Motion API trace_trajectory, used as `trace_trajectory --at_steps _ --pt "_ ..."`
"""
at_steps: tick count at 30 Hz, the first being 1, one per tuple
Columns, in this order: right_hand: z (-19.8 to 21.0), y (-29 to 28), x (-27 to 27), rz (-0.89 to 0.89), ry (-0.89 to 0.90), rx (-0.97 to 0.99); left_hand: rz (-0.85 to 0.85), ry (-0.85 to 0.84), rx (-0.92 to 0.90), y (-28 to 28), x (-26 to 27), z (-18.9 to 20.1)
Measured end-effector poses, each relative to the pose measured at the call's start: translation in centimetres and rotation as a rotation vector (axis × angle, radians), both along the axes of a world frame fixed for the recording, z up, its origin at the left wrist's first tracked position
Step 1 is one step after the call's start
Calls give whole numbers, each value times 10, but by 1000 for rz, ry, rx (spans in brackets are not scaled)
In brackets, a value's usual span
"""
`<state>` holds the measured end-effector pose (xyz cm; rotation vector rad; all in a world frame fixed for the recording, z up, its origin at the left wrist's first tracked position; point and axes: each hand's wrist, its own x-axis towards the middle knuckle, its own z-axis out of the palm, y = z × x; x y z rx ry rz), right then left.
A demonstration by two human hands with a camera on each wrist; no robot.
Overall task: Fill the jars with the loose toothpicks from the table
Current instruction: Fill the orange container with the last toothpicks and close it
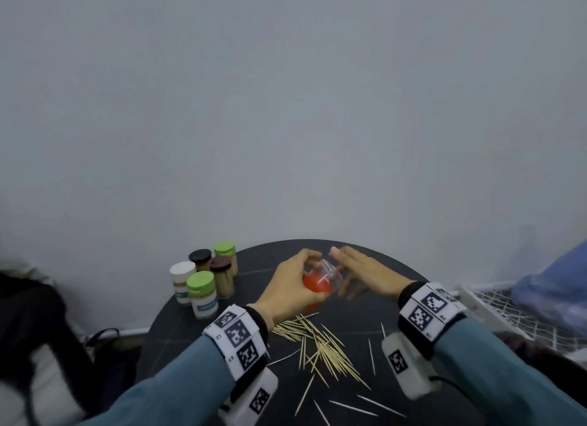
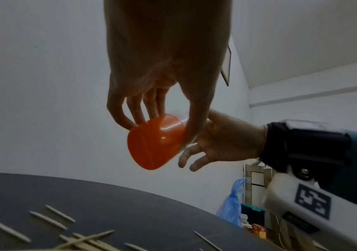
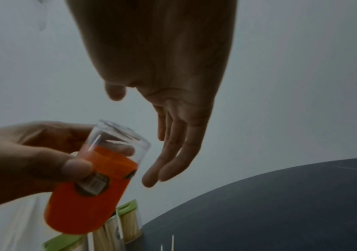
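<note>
My left hand (image 1: pixel 298 279) grips a clear jar with an orange lid (image 1: pixel 320 282) above the back of the round dark table (image 1: pixel 365 317). The jar is tilted, lid end low and toward me, clear end up toward my right hand (image 1: pixel 359 273). In the left wrist view my left hand (image 2: pixel 158 108) curls its fingers and thumb round the jar (image 2: pixel 156 144). In the right wrist view my right hand (image 3: pixel 173 152) has straight fingers, a small gap from the jar (image 3: pixel 96 186). Loose toothpicks (image 1: pixel 317 346) lie scattered near me.
Several capped jars packed with toothpicks (image 1: pixel 206 279) stand at the table's back left, with green, white and brown lids. A white wire rack (image 1: pixel 495 305) and blue plastic (image 1: pixel 552 282) sit off the right edge. A dark bag (image 1: pixel 38 330) lies at the left.
</note>
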<state>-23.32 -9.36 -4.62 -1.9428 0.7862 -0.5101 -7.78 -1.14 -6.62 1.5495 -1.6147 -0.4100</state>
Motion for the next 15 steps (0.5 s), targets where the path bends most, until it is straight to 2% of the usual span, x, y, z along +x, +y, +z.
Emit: trace_trajectory --at_steps 6,10,15 --pt "-4 20 6 71 91 -173 25 83 -46 18 -3 -11" --pt "-7 21 5 71 50 -171 61 114 -24 26 -4 -17" --pt "-5 19 3 98 62 -176 17 158 -20 24 -2 -16"
